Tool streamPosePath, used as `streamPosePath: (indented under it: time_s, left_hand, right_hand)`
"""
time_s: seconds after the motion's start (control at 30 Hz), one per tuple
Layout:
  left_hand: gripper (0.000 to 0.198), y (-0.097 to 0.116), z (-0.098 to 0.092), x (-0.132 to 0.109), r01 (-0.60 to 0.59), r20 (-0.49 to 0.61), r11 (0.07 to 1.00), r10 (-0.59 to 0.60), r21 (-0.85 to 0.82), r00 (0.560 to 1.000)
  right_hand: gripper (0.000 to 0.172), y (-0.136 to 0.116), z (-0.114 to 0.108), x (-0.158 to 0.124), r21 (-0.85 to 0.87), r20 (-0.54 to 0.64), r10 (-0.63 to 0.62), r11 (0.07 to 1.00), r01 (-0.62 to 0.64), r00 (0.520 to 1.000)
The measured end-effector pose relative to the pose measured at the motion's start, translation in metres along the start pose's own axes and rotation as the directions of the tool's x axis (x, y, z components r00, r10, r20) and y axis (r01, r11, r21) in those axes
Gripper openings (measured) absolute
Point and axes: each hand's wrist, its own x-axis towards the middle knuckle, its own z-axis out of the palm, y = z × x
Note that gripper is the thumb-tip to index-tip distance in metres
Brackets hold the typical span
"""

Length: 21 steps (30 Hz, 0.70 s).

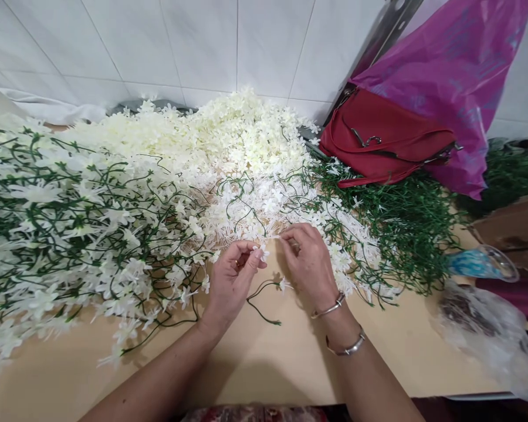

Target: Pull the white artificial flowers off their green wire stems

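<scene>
My left hand (233,281) is closed in a pinch on a white artificial flower (264,253), its petals showing at the thumb tip. Close by on the right, my right hand (310,261) has thumb and forefinger pressed together. A thin white bit shows at those fingertips, too small to name. A forked green plastic stem (264,316) with a small white spiky tip extends from beside my left hand over the table. Just beyond both hands lie loose white spiky pieces (220,220) and white blossoms. Two metal bracelets circle my right wrist.
Assembled flower stems (83,234) are heaped at the left, cream blossoms (246,129) along the tiled wall. A red handbag (387,132) and purple plastic bag (449,76) rest by green stems (405,228). A plastic cup (479,262) and clear bag (493,334) are at the right.
</scene>
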Motion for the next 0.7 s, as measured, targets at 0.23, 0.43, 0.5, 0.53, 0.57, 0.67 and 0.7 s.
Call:
streamPosePath:
  time_s: [0.23,0.43,0.5,0.53,0.57,0.67,0.7]
  left_hand:
    - [0.023,0.002,0.001,0.002,0.017,-0.031,1.000,-0.017,0.000,0.999]
    - [0.023,0.003,0.002,0.002,0.021,-0.032,0.999,-0.020,0.028,0.999]
    - [0.022,0.004,0.003,0.002,0.016,-0.033,1.000,-0.015,0.019,0.999]
    - [0.021,0.005,0.003,0.002,0.014,-0.034,1.000,-0.013,0.010,0.999]
    - [0.021,0.005,0.003,0.002,0.013,-0.036,1.000,-0.013,-0.002,0.999]
    - [0.021,0.006,0.004,0.003,0.022,-0.034,0.999,-0.023,-0.036,0.999]
    - [0.021,0.005,0.004,0.003,0.027,-0.033,0.998,-0.029,-0.048,0.999]
  right_hand:
    - [0.013,-0.004,-0.011,-0.002,0.403,-0.125,0.236,0.900,-0.168,0.964]
    - [0.006,-0.021,-0.006,-0.010,0.644,0.085,0.229,0.730,-0.229,0.970]
    - [0.004,-0.024,-0.005,-0.012,0.608,0.098,0.159,0.772,-0.185,0.982]
    - [0.005,-0.024,-0.004,-0.012,0.583,0.091,0.115,0.800,-0.146,0.989]
    - [0.008,-0.024,-0.003,-0.012,0.552,0.076,0.071,0.828,-0.102,0.995]
    - [0.014,-0.022,-0.001,-0.012,0.450,0.012,-0.012,0.893,0.005,1.000]
    - [0.015,-0.021,0.000,-0.011,0.423,-0.004,-0.021,0.906,0.021,1.000]
